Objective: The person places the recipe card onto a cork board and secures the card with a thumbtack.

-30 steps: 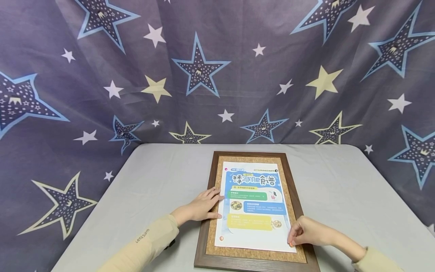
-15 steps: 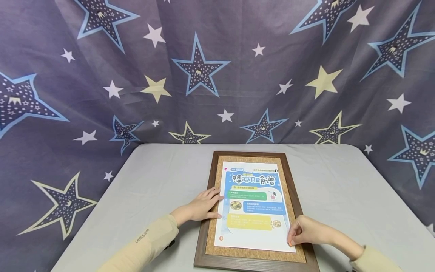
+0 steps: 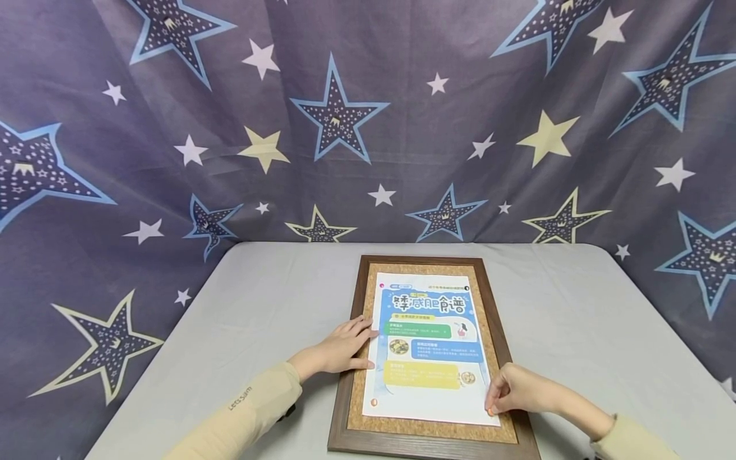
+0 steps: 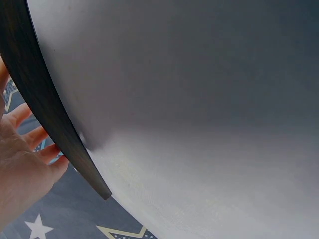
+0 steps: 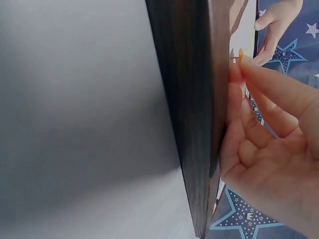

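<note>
A wooden-framed corkboard (image 3: 425, 430) lies on the table with a printed poster (image 3: 431, 405) on it. My right hand (image 3: 526, 388) is at the poster's lower right corner, pinching an orange thumbtack (image 5: 241, 53) between thumb and finger. The right wrist view shows the tack's thin pin between its head and the poster. My left hand (image 3: 343, 348) rests across the left side of the frame, fingers spread and fingertips on the poster's left edge. Tacks sit at three other corners: a pink tack (image 3: 382, 285), a black tack (image 3: 467, 288) and an orange tack (image 3: 374, 402).
The grey tabletop (image 3: 276, 300) extends on both sides of the board. A star-patterned curtain (image 3: 368, 128) hangs behind and beside the table. The dark wooden frame (image 3: 431, 445) forms a raised border round the cork.
Both hands stay in place, the right still pinching the orange tack at the corner. The head view shifts only very slightly.
</note>
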`<state>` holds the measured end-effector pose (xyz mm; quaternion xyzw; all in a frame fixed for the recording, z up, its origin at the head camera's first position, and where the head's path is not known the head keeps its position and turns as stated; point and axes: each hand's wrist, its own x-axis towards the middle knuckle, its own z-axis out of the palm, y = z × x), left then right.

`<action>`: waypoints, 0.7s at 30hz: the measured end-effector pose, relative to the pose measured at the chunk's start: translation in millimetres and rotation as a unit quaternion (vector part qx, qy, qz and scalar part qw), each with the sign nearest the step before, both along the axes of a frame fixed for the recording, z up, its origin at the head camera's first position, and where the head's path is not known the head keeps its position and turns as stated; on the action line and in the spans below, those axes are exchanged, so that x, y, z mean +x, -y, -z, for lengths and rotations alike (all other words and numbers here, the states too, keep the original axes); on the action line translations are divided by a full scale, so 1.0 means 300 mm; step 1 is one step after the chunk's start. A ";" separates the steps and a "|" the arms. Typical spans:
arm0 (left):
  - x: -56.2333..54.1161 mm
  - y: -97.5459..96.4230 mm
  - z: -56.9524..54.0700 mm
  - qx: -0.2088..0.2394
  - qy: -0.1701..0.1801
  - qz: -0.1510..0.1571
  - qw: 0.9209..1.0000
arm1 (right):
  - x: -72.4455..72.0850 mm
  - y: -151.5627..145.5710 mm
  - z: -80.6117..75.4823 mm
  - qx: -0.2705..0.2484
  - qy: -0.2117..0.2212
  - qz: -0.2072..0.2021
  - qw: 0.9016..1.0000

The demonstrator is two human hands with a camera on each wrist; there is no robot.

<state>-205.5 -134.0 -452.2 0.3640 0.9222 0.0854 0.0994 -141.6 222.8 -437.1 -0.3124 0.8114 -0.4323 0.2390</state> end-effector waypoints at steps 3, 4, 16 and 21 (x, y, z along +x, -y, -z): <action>0.001 -0.001 -0.001 0.000 -0.002 0.003 1.000 | -0.001 -0.001 0.003 0.003 0.001 0.001 1.000; 0.001 -0.001 -0.002 0.000 -0.003 0.004 1.000 | -0.001 -0.001 0.004 0.003 0.001 0.001 1.000; 0.001 0.001 -0.001 -0.001 -0.003 0.003 1.000 | 0.001 0.008 0.004 0.019 -0.024 0.012 0.999; 0.002 0.001 -0.004 -0.001 -0.003 0.003 1.000 | 0.002 0.006 0.010 0.010 -0.037 0.010 0.999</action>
